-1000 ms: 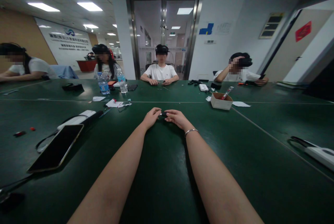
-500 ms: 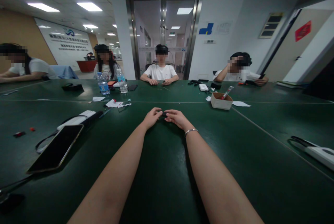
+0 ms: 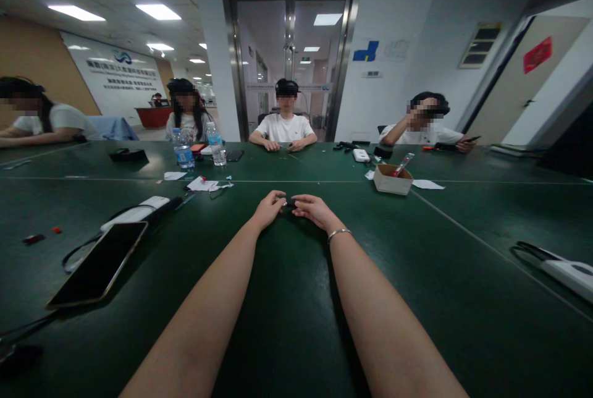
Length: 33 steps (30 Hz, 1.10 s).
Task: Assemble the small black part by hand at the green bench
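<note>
Both arms reach forward over the dark green table (image 3: 287,299). My left hand (image 3: 270,209) and my right hand (image 3: 315,210) face each other at the middle, with a small gap between the fingertips. A small dark object (image 3: 291,203) bridges that gap, pinched from both sides; a tiny bright spot shows at its left end by my left fingertips. It is too small to name more exactly. A silver bracelet circles my right wrist.
On the left lie a phone (image 3: 99,264), a white device (image 3: 139,212) with a strap and paper scraps (image 3: 204,184). Two bottles (image 3: 184,154) stand farther back. A small box (image 3: 393,180) is right of centre. Several people sit across the table.
Slightly more of the small object shows between my fingertips, with a bright spot at its left end. At the right, a person's hand has tilted a dark phone-like object.
</note>
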Each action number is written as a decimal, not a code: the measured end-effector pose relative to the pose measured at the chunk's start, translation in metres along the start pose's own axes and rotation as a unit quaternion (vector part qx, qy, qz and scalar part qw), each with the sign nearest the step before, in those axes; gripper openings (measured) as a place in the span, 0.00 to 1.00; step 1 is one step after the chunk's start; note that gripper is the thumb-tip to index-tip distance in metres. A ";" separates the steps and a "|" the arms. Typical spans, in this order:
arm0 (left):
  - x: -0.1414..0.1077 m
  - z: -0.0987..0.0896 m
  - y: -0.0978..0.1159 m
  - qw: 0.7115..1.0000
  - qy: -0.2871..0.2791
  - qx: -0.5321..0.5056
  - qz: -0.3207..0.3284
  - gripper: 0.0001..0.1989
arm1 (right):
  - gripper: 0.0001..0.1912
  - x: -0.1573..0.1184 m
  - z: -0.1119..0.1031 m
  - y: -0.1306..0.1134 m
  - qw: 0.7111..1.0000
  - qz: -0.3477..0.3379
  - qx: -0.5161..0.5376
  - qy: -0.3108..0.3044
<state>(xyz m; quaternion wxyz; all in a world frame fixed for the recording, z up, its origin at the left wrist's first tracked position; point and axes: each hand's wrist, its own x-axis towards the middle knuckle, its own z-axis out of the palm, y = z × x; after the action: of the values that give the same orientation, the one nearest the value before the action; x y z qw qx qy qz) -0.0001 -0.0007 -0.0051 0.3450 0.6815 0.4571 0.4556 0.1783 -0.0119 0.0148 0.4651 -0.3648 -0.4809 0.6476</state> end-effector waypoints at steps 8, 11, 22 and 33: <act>0.000 -0.001 0.001 0.999 0.010 -0.030 0.010 0.17 | 0.10 0.000 0.000 -0.001 1.000 0.006 -0.003 0.000; 0.000 -0.002 0.001 0.999 -0.012 -0.047 -0.022 0.16 | 0.10 -0.001 0.000 -0.001 1.000 0.008 -0.003 -0.003; -0.001 -0.004 0.005 0.996 -0.016 -0.084 0.003 0.18 | 0.06 0.001 0.000 0.000 1.000 0.007 -0.003 0.009; -0.004 -0.007 0.012 0.993 -0.018 -0.117 -0.016 0.18 | 0.03 0.001 -0.001 0.001 1.000 0.008 -0.024 0.001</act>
<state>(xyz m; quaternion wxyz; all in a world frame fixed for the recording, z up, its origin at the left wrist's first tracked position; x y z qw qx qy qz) -0.0031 -0.0079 0.0071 0.4380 0.6374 0.4046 0.4881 0.1785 -0.0111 0.0141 0.4513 -0.3802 -0.4930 0.6394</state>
